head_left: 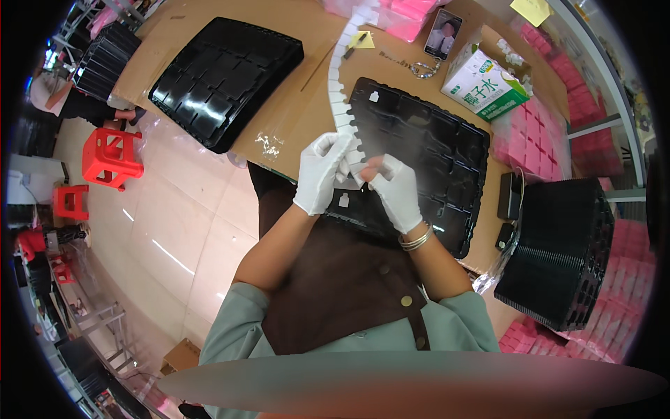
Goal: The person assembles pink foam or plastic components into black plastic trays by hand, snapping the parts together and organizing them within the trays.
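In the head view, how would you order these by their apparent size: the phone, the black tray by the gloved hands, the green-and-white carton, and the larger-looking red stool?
1. Black tray
2. Green-and-white carton
3. Red stool
4. Phone

The stool stands farther away, so its real rank is unsure.

A pale tiled floor (178, 185) reflects light at left, near red stools (94, 159), while grey metal framing (597, 126) stands upper right.

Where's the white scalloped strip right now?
In the head view, the white strip runs from near the top centre past the left edge of the nearer black tray to the left hand and right hand.
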A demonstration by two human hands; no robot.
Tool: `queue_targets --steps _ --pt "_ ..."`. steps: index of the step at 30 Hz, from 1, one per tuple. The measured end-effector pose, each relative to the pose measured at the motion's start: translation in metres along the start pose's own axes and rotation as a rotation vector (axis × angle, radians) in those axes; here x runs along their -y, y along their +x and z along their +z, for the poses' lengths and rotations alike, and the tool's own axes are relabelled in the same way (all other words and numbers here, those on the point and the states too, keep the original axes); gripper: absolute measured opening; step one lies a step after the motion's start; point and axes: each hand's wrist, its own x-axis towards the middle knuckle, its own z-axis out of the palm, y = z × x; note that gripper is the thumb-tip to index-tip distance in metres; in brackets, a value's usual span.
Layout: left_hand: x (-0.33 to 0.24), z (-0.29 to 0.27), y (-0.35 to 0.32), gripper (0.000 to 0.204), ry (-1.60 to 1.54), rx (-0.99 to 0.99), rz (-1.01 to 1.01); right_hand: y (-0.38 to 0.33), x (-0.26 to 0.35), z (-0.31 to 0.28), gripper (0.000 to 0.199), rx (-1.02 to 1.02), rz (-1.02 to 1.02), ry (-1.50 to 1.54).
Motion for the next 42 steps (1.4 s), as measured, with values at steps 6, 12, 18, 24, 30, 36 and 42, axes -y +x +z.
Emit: queue_targets --steps 6,12,18,24,30,36,42 --pt "0.018 0.018 0.005 0.020 -0.003 -0.067 0.054 -0.003 -0.012 -0.018 0.013 -0.103 0.006 0.126" --pt "0.022 0.031 0.009 0.021 0.005 -0.087 0.082 -0.003 -0.017 -0.034 0.012 -0.067 0.055 0.079" --pt "0.027 0.034 0.013 0.021 0.030 -0.094 0.079 -0.002 -0.022 -0.036 0.012 -0.073 0.025 0.118" --pt "0.032 0.032 0.017 0.019 -0.156 -0.092 -0.067 -0.009 -0.024 -0.030 0.008 -0.298 -0.257 -0.034" --pt "0.014 -0.013 0.021 0.020 -0.335 -0.149 0.059 0.034 -0.008 -0.133 0.006 -0.436 -0.346 -0.477" --pt "0.005 -0.001 0.008 0.017 -0.287 -0.184 0.102 0.086 -0.043 -0.266 0.002 -0.304 0.010 -1.297" --pt "0.013 0.004 0.002 0.018 -0.193 -0.167 0.080 0.102 -0.053 -0.254 0.022 -0.328 0.097 -1.405"
